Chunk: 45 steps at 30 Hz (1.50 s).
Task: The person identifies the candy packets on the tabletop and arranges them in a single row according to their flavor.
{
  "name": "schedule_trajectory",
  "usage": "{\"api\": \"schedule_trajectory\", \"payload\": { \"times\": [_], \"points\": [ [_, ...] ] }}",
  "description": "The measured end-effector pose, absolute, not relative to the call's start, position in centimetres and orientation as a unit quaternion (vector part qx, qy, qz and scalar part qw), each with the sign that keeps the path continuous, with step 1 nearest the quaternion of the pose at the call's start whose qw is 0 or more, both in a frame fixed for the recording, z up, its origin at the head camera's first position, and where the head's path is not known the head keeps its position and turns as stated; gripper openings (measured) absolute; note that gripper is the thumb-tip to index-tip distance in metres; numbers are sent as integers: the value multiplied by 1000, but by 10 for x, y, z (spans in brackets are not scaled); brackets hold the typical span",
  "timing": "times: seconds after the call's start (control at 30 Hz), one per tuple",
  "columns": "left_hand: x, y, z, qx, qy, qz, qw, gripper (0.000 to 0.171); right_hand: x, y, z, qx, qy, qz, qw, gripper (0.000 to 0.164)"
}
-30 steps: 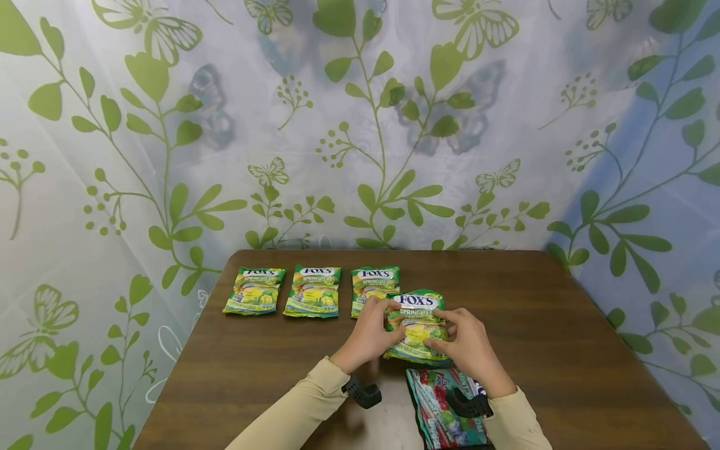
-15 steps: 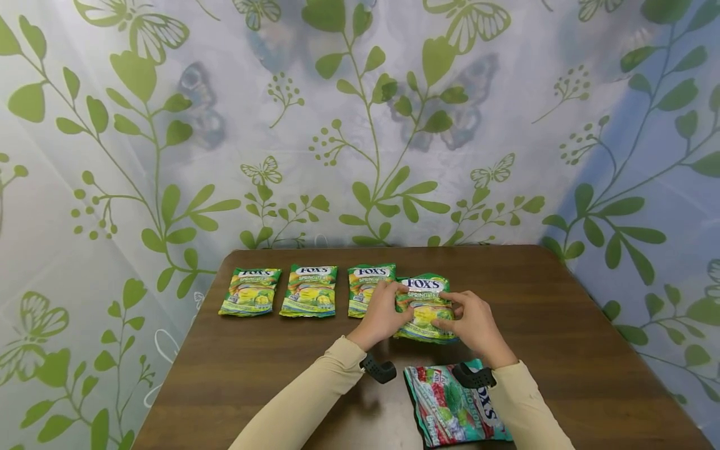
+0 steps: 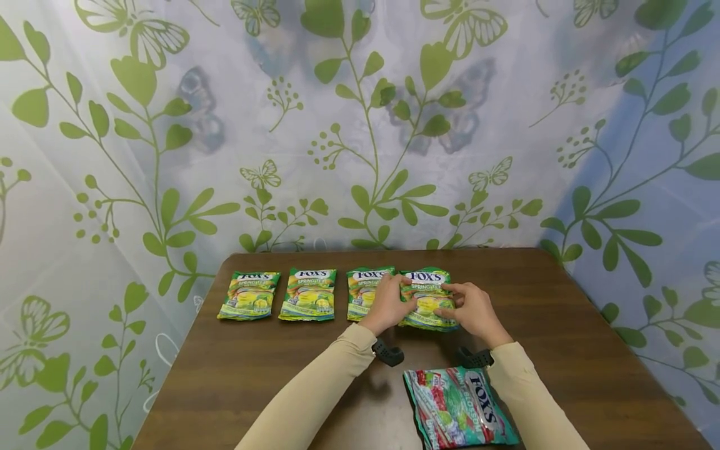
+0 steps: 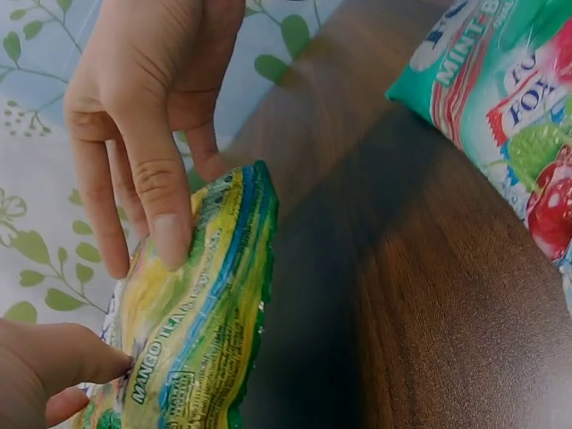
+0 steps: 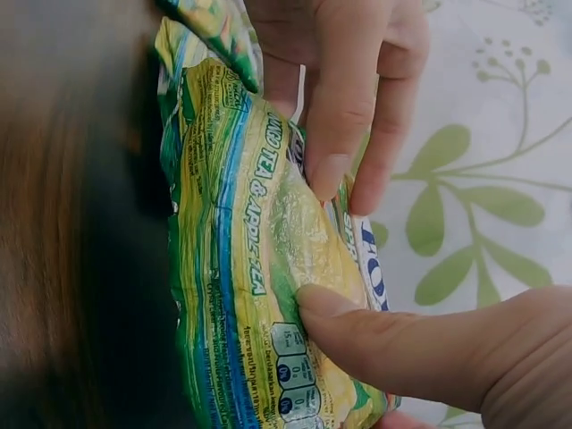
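Both hands hold a green and yellow Fox's Spring Tea candy bag (image 3: 425,303) by its sides, close over the table toward the back. My left hand (image 3: 387,304) grips its left side, fingers near the upper corner and thumb lower on the front. On the opposite side, my right hand (image 3: 475,312) pinches it with thumb and fingers. The right wrist view shows my right thumb (image 5: 384,335) pressed on the printed front. Just left of the held bag lies a matching candy bag (image 3: 360,300), partly hidden by my left hand.
Two more Spring Tea bags (image 3: 307,294) lie in the same row further left on the brown wooden table (image 3: 253,381). A teal and red Fox's candy bag (image 3: 455,406) lies nearer, below my right forearm. A leaf-patterned curtain (image 3: 349,125) hangs behind the table.
Both hands have moved the held candy bag away from me and slightly right, up into line with the row. The teal bag, formerly partly covered by the right forearm, shows more fully.
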State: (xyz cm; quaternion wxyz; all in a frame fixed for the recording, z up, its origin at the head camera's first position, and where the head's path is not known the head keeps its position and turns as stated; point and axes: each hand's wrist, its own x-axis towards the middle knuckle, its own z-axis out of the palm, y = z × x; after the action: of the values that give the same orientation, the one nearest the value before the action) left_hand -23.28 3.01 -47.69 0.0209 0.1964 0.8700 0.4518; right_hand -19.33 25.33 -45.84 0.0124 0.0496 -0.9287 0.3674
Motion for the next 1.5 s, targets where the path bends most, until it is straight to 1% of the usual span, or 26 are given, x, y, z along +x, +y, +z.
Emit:
{"api": "schedule_trajectory", "payload": {
  "times": [0.23,0.3,0.4,0.43,0.63,0.67,0.9,1.07,1.2,1.23,1.33,1.43,1.47,1.5],
  "points": [
    [-242,39,-485,184,869,458,18,40,-209,263,-466,58,-928,367,10,60],
    [-247,44,-493,187,871,454,3,39,-213,266,-469,58,-929,366,9,61],
    [-249,50,-497,195,869,455,-2,40,-217,271,-472,52,-930,363,9,62],
    [-254,53,-506,200,870,450,-12,41,-218,273,-474,49,-931,363,8,62],
    [-253,63,-500,181,872,453,23,43,-226,279,-478,46,-932,360,5,62],
    [-250,63,-491,172,873,455,40,43,-228,279,-478,46,-932,359,4,62],
    [-254,67,-488,159,881,441,64,45,-237,282,-483,46,-933,356,-3,62],
    [-258,71,-492,153,883,438,68,46,-240,283,-487,37,-931,363,-14,62],
    [-258,74,-494,144,883,443,64,45,-242,284,-487,34,-927,372,-21,62],
    [-260,76,-500,146,884,440,52,44,-242,283,-488,33,-928,371,-21,62],
    [-259,76,-500,146,882,444,53,46,-244,283,-489,28,-928,371,-23,61],
    [-260,77,-502,143,883,443,61,48,-245,283,-491,25,-929,369,-25,61],
    [-258,77,-497,138,882,444,74,49,-246,283,-492,26,-928,370,-26,61],
    [-259,77,-498,137,883,442,75,50,-246,283,-492,26,-929,369,-26,60]
  ]
}}
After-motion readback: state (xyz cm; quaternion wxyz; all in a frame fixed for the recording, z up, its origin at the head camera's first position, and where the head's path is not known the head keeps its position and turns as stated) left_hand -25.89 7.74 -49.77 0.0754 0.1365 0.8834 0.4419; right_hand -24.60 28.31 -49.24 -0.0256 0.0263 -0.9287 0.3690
